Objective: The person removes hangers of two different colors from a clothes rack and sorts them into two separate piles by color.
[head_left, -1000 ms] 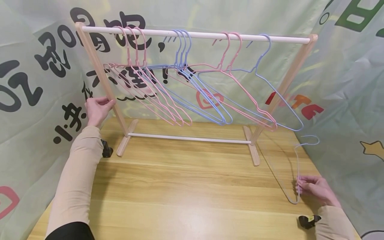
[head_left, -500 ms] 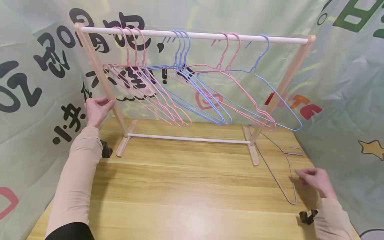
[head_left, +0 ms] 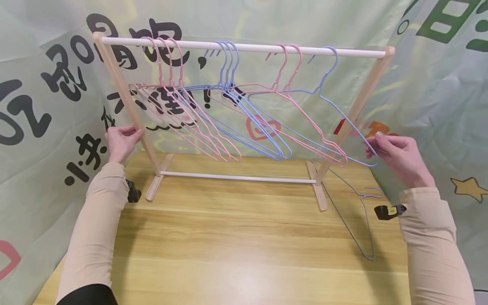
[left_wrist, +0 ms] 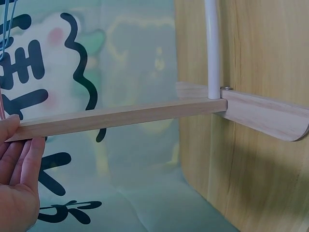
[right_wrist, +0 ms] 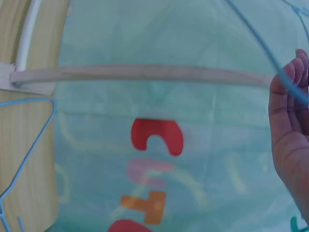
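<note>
My left hand (head_left: 123, 143) pinches the left wooden post (left_wrist: 120, 115) of a small clothes rack between thumb and fingers. My right hand (head_left: 400, 156) is raised at the lower right end of the rightmost blue hanger (head_left: 348, 120), which hangs from the rack's white rail (head_left: 251, 47). In the right wrist view the blue wire crosses in front of my right fingers (right_wrist: 285, 108); I cannot tell whether they pinch it. Further left on the rail hang two pink hangers (head_left: 305, 120), several blue hangers (head_left: 254, 117) and several pink hangers (head_left: 196, 113).
A loose blue-grey hanger (head_left: 367, 224) lies flat on the wooden table (head_left: 236, 245), right of the rack's right foot (head_left: 321, 197). A lower white bar (head_left: 236, 176) joins the feet. Printed cloth (head_left: 450, 127) stands behind and at both sides.
My right hand let go of the loose hanger, which dropped flat on the table, then rose to the end of the rightmost hanging blue hanger. The left hand stays on the post.
</note>
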A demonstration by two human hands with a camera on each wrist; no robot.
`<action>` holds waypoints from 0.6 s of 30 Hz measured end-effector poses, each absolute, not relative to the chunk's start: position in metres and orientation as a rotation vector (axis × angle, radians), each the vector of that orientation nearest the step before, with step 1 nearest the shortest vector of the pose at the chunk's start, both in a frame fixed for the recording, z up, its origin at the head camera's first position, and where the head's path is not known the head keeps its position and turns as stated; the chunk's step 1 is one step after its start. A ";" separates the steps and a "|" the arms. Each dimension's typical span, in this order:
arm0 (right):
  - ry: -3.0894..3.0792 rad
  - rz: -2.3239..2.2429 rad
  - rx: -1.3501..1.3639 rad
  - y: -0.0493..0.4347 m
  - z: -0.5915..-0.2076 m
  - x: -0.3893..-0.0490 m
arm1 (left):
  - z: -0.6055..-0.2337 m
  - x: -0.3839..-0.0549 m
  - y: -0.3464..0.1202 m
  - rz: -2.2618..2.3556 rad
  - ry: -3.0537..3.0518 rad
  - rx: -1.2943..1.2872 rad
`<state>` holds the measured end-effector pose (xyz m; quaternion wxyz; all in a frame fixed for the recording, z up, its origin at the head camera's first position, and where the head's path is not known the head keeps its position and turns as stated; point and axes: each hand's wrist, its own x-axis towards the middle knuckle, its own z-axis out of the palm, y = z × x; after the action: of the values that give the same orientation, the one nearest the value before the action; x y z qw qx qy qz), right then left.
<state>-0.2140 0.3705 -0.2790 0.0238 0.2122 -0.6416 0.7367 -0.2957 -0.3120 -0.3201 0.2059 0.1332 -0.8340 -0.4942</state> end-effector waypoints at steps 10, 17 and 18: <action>-2.452 1.849 0.710 0.354 -0.252 -0.220 | -0.321 -0.297 -0.314 -1.355 -2.326 0.364; -2.849 1.199 0.373 0.356 -0.241 -0.216 | -0.322 -0.298 -0.312 -1.375 -2.293 0.383; -2.850 1.184 0.365 0.357 -0.241 -0.215 | -0.322 -0.298 -0.312 -1.374 -2.292 0.381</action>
<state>-0.2151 0.3568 -0.2406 0.0170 0.1175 -0.9169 0.3811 -0.2980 -0.3117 -0.3218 0.2193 0.1377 -0.8284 -0.4966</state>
